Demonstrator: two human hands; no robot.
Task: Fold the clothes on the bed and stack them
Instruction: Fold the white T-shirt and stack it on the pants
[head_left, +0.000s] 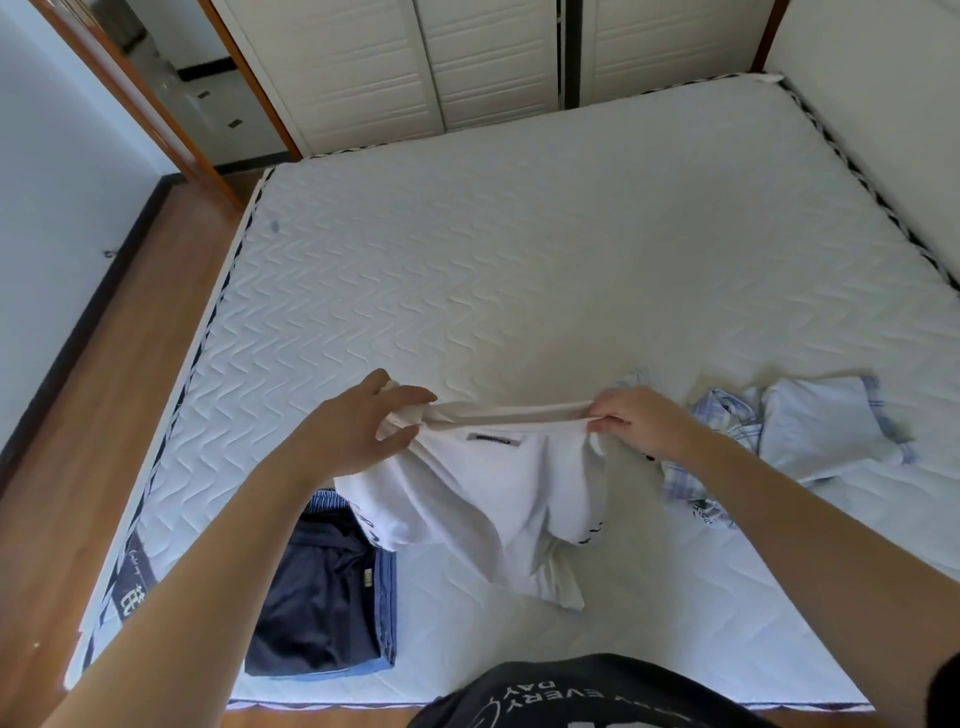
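Head view, left hand (358, 431), right hand (636, 423) gripping white shirt (488, 499)

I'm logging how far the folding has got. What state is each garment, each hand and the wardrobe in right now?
White shirt: unfolded, held up by its top edge, lower part draping to the mattress.
Left hand: grips the shirt's left end.
Right hand: pinches its right end.
Dark stack: folded, lying flat.
Plaid shirt: unfolded, crumpled.
Wardrobe doors: closed.

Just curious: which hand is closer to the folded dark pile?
Left. The left hand grips the white shirt just above the dark pile; the right hand holds the shirt's far side.
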